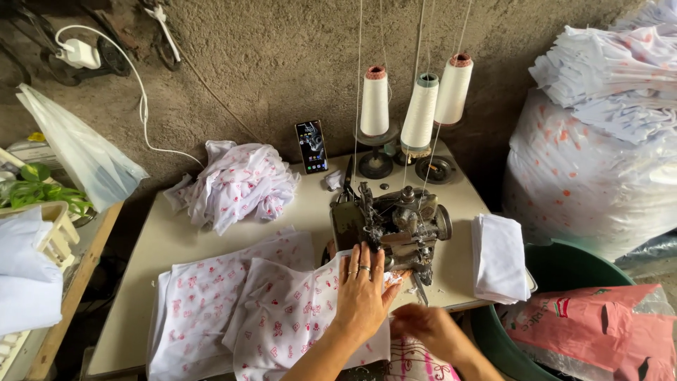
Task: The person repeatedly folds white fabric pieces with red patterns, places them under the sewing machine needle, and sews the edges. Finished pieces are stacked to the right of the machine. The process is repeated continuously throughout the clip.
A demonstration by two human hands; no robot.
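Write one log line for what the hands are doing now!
left hand: flat on printed cloth | right hand: at table edge | sewing machine: ahead

I am looking down into a small sewing workshop, rough and home-built. An old overlock sewing machine [395,226] sits on a plain table [162,247] against a bare plastered wall [282,56]. Just behind the machine stand three thread cones [419,106]. Left of the machine lie printed white cloth pieces [233,303] and a crumpled heap of the same cloth [240,183]; right of it, a folded white stack [499,257], and further right a huge bulging sack [585,183] topped with more cut pieces.
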